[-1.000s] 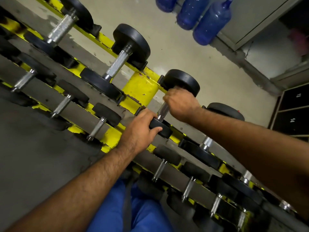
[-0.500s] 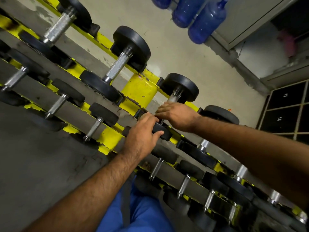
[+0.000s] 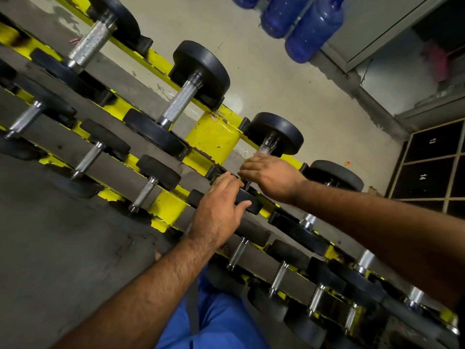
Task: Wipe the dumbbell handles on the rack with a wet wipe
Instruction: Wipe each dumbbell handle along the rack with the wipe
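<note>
At the middle of a yellow dumbbell rack (image 3: 214,137), seen from a head-worn camera tilted hard to one side, a person works on one dumbbell (image 3: 274,133) in the upper row. Its far weight is a black disc standing clear above the hands; its near weight (image 3: 247,199) lies under the left hand (image 3: 221,210). That hand rests over the near disc, fingers curled across its top and the thumb hooked round its edge. Just beyond it the right hand (image 3: 270,176) covers the lower part of the chrome handle (image 3: 267,146), fingers curled down round the bar, so that only a short bright length shows between the knuckles and the far disc. Whether a wet wipe sits inside that grip cannot be told; none shows past the fingers.

To the left in the same row stand two larger dumbbells with knurled handles (image 3: 180,102) bare. Nearer the camera, a lower row of smaller dumbbells (image 3: 148,185) runs across a grey shelf, and more dumbbells continue to the right past the right forearm. Blue trousers (image 3: 216,321) show at the near edge between the forearms. Beyond the rack lies a pale floor; blue water bottles (image 3: 312,28) stand at the far edge, and dark numbered lockers (image 3: 427,157), marked 13 and 14, line the far right.
</note>
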